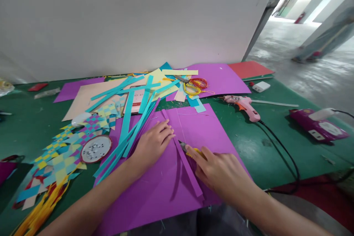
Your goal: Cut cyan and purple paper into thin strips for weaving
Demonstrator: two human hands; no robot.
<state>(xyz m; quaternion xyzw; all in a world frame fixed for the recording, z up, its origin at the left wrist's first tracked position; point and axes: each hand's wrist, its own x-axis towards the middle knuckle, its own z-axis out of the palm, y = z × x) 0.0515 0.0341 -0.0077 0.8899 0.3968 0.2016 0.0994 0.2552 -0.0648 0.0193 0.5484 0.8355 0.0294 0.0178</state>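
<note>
A large purple sheet (155, 195) lies on the green table, with another purple piece on top. My left hand (155, 140) rests palm down with its fingers spread, their tips at the upper part of a narrow purple strip (188, 171). My right hand (218, 169) is closed round a yellow cutter (193, 152), whose blade points up and left beside the strip. Turquoise strips (125, 121) lie in a loose bundle left of my left hand, some partly under the forearm.
Scissors (197, 84) and paper scraps lie at the back. A pink glue gun (243, 106) with a black cord is at right, near a purple power box (318, 125). Woven paper pieces (62, 155) and a round dish (96, 149) are left. A person stands far right.
</note>
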